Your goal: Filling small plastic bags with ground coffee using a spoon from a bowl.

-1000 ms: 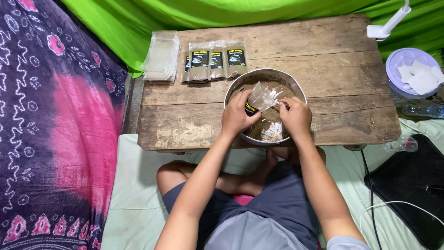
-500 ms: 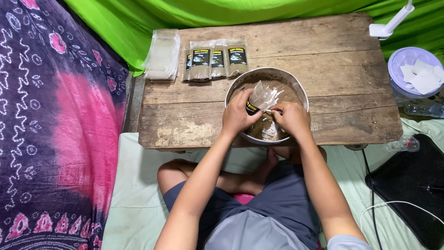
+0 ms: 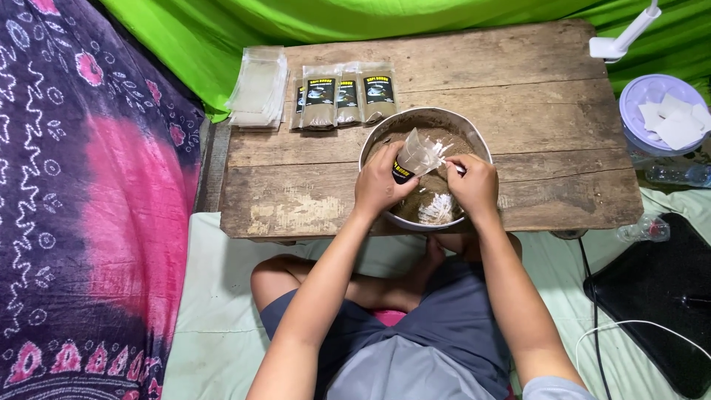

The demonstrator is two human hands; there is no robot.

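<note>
Over the metal bowl [image 3: 385,133] of brown powder, the left hand [image 3: 381,185] pinches the clear pouch [image 3: 416,154], which tilts up-right toward the right hand [image 3: 472,185], closed on a small scoop just beside its mouth.

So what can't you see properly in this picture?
Head view only:
- Spoon or scoop: the right hand hides whatever it grips beside the clear plastic pouch that the left hand holds.
- Bottom of the metal bowl: covered by brown powder and both hands.
- White lamp: its top is cut off by the upper edge.
- Black bag: cut off by the right edge.
- Filled packets: labels too small to make out.
</note>
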